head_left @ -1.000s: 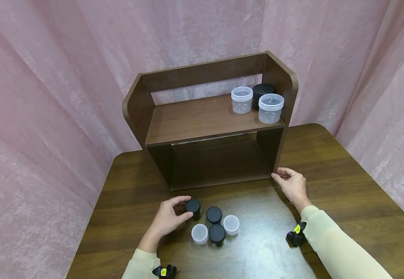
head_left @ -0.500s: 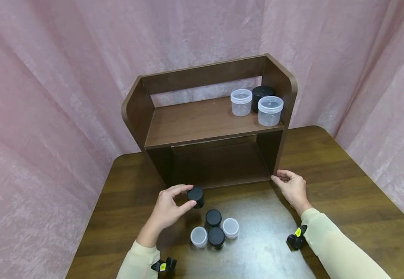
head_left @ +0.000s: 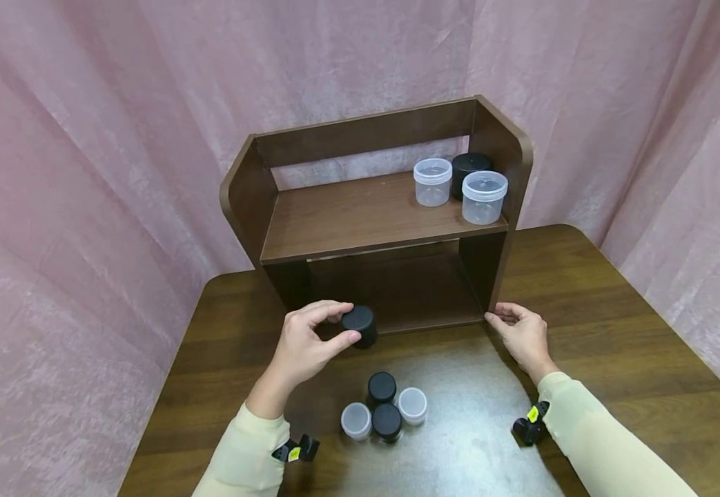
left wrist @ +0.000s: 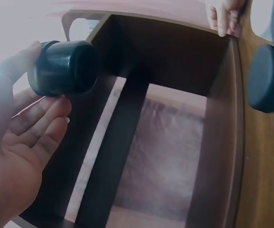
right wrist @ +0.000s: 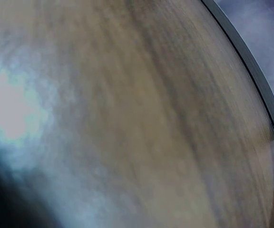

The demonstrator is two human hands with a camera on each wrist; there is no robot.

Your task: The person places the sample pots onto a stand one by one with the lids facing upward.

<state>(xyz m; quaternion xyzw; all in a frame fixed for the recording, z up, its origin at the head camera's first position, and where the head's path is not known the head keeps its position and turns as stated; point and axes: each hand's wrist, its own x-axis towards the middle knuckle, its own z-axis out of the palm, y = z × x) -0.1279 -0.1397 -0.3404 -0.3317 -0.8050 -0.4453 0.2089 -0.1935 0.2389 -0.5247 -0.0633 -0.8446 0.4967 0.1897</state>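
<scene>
Left hand (head_left: 302, 348) fingers pinch black jar (head_left: 360, 326), lifted off worktop (head_left: 614, 324) before shelf (head_left: 384, 217) lower opening. Right hand (head_left: 523, 333) fingers loosely curled against shelf's front right corner. We judge placing step; next needs jar set level inside.

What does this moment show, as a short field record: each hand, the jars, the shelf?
left hand: pinches a small black jar, lifted off the table in front of the shelf's lower opening
right hand: fingertips rest at the shelf unit's lower right front corner
table: a cluster of two black-lidded jars and two clear jars
upper shelf, right end: two clear jars and one black jar
lower shelf: nothing visible inside
</scene>
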